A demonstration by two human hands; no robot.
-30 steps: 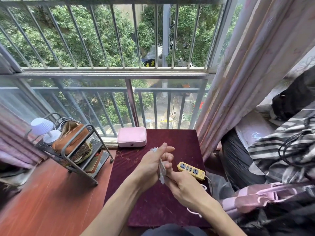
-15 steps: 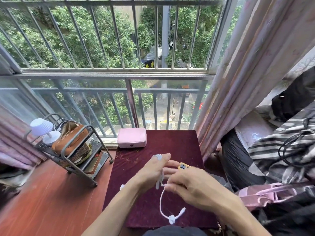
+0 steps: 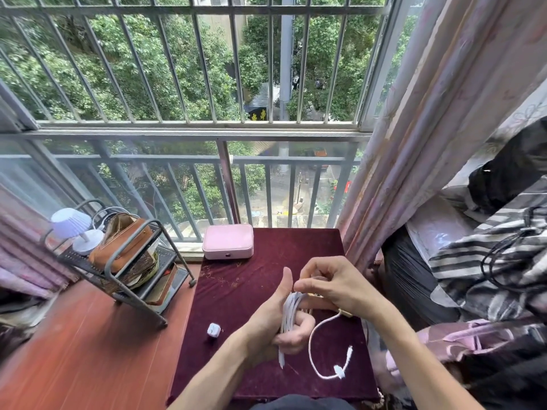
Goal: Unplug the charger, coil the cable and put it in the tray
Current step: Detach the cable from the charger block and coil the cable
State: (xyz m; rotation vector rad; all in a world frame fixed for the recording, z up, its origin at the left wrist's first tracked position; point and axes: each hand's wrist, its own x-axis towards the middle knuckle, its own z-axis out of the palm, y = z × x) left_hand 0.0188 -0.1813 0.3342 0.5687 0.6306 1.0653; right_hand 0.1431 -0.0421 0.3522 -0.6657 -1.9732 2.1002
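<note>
My left hand (image 3: 278, 324) is closed around a bundle of white cable (image 3: 290, 312) wound in several loops over its fingers, thumb pointing up. My right hand (image 3: 334, 288) pinches the same cable just right of the bundle, above the maroon table (image 3: 245, 291). A loose tail of the cable (image 3: 318, 359) curves down to a white connector with a tie near the table's front. The small white charger plug (image 3: 213, 330) lies alone on the cloth left of my left hand. A yellow power strip (image 3: 344, 313) peeks out under my right wrist, mostly hidden.
A pink case (image 3: 228, 241) sits at the table's far edge by the window railing. A metal wire rack (image 3: 124, 261) with a brown bag and a small lamp (image 3: 74, 229) stands on the red floor to the left. Curtain and piled clothes crowd the right side.
More cable is now wound round my left hand, whose thumb has turned up. My right hand rose and moved over the power strip. The charger plug now lies in view on the cloth.
</note>
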